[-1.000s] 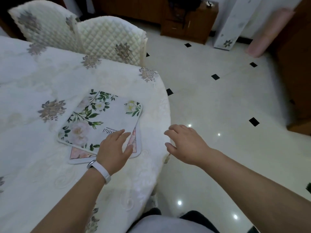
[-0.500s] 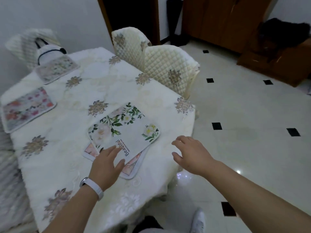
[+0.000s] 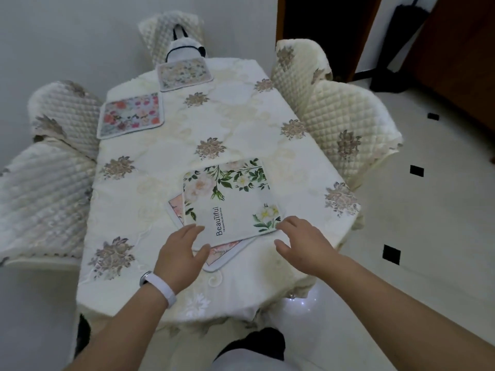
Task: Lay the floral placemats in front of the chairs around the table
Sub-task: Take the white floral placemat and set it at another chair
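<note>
A white placemat with green leaves and the word "Beautiful" (image 3: 230, 196) lies on top of a pink-edged placemat (image 3: 225, 250) at the near end of the table (image 3: 166, 145). My left hand (image 3: 179, 255) rests flat on the near left corner of the stack, fingers spread. Fingers apart, my right hand (image 3: 302, 245) touches the top mat's near right corner with its fingertips. A red-flowered placemat (image 3: 131, 115) lies at the far left in front of a chair. A pale floral placemat (image 3: 184, 73) lies at the far end.
Quilted cream chairs stand on the left (image 3: 42, 188), (image 3: 64, 113), on the right (image 3: 351, 129), (image 3: 300, 68) and at the far end (image 3: 171, 30), where a white bag (image 3: 184, 48) sits. A tiled floor (image 3: 428, 236) lies to the right; a dark doorway is behind.
The view has swung left, so the whole table shows. My right hand has moved from beyond the table edge onto the top mat's corner. My left hand stays on the stack.
</note>
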`<state>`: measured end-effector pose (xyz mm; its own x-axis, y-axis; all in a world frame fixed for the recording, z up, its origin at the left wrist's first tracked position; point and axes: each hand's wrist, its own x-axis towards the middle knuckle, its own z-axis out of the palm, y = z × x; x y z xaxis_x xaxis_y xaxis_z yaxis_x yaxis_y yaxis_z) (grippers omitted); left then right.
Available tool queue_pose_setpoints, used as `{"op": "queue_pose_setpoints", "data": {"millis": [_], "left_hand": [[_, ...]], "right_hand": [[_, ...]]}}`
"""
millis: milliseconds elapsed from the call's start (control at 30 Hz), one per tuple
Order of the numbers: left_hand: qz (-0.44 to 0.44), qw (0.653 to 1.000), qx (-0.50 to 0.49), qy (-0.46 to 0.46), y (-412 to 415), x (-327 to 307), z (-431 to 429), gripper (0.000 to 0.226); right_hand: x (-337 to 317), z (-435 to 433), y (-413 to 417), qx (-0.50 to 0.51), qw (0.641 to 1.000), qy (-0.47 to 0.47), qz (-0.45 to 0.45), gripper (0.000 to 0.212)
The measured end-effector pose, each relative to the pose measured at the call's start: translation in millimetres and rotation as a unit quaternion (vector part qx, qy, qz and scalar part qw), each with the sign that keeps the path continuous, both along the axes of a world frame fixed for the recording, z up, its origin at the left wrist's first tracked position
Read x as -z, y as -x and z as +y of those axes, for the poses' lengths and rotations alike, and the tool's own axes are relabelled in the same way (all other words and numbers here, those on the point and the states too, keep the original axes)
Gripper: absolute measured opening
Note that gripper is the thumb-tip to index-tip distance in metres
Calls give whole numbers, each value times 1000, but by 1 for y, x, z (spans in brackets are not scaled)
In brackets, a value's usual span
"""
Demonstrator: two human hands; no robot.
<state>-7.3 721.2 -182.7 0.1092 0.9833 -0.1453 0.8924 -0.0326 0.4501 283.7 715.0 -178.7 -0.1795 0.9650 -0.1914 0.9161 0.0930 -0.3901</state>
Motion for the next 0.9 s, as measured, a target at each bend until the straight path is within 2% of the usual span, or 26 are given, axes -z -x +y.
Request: {"op": "queue_pose_setpoints", "data": {"millis": [133, 300, 400, 500, 700, 800, 900], "left_hand": [[-59, 997, -12, 38, -32, 27, 17, 66], [-77, 992, -1, 100, -60, 54, 34, 54], [-66, 991, 7, 115, -61, 64, 38, 78], [-63, 990, -11, 125, -60, 70, 40, 84], [-126, 972, -132, 146, -64, 67, 39, 68], [-166, 953, -206, 147, -68, 66, 40, 44], [-195, 919, -310, 148, -80, 67, 41, 34]], "right_hand": [[10, 30, -2, -33, 999, 17, -15, 42], [6, 71, -17, -58, 997, 32, -51, 41], [-1, 99, -23, -59, 996, 26, -54, 44], [-4, 126, -21, -77, 995, 28, -63, 46], [0, 177, -4, -145, 987, 29, -69, 47], [12, 203, 5, -187, 979, 42, -67, 45], [30, 230, 11, -211, 971, 79, -80, 45]]}}
